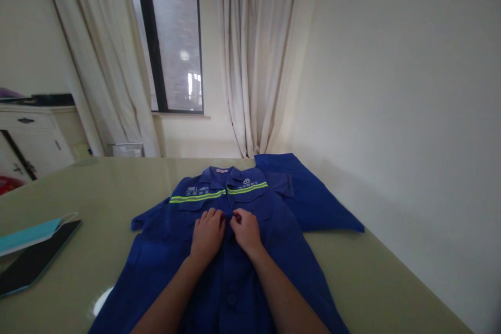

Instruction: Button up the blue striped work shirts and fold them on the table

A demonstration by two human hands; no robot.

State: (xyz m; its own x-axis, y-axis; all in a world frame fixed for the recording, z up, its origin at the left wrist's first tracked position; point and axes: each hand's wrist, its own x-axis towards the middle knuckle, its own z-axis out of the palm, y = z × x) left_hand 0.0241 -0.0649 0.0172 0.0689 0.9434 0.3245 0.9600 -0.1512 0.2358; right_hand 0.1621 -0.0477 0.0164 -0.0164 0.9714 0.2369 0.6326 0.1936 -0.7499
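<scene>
**Left hand (209, 232) and right hand (247, 229) meet at the front of a blue shirt (230, 276)**

The shirt lies spread face up on a pale green desk (102, 182), its collar (237, 173) toward the window (178, 36). The hands work on its front opening, just below the yellow stripes (201, 198) across the chest. The left fingers (211, 213) are curled in, tips closed on the cloth at the opening's edge. Just beside them, the right thumb and forefinger are bent into a small ring, pinching the cloth; whether a button sits between the tips, I cannot tell. A second blue garment (317, 201) lies partly beneath the sleeve on the view's right. Well apart, near the desk's left side, a light blue mask (31, 236) rests across a flat dark object (43, 261).
</scene>
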